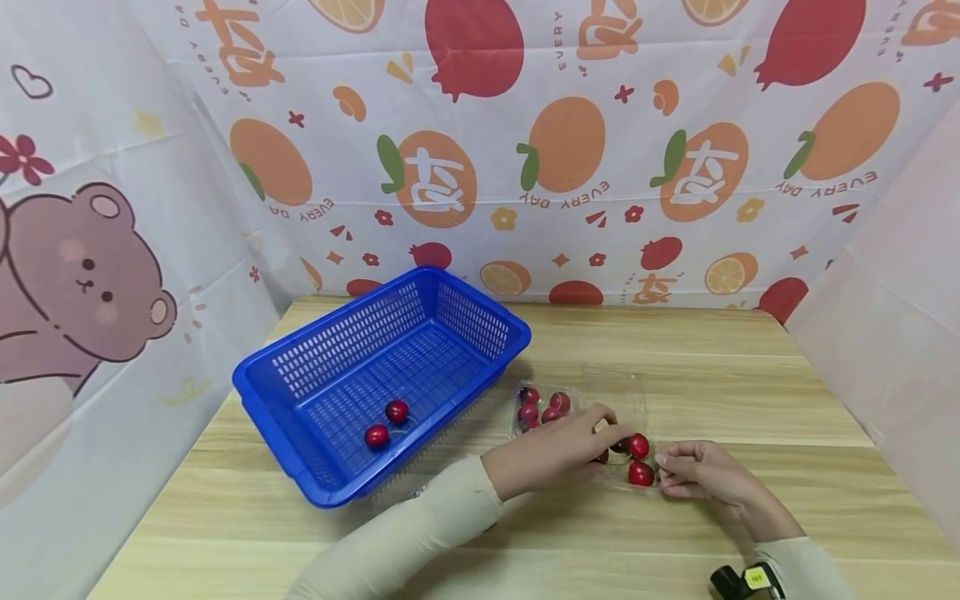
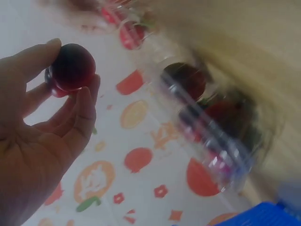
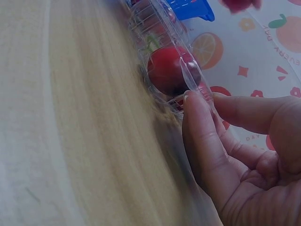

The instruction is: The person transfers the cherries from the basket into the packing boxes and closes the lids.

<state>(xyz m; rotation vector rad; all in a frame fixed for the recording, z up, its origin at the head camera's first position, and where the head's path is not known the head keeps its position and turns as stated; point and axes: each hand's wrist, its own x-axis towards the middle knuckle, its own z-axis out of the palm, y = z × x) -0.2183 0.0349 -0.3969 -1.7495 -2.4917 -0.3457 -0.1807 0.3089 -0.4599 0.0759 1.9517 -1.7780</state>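
Note:
My left hand [image 1: 566, 443] pinches a dark red cherry [image 2: 73, 67] between thumb and fingers, with a second, brighter one partly hidden behind it. In the head view this hand is over a clear plastic box [image 3: 155, 28] and covers part of it. My right hand [image 1: 708, 479] pinches the near right edge of that box between thumb and index finger. Inside the box, red cherries [image 1: 641, 474] lie at the right end. The box's clear lid [image 1: 615, 392] is folded open toward the back.
A blue slotted basket [image 1: 438, 446] stands on the left of the wooden table [image 1: 720, 375], holding a few cherries [image 1: 377, 436]. Between the basket and my left hand is another clear box holding several cherries [image 1: 559, 402]. Printed cloth [image 1: 480, 250] hangs behind the table.

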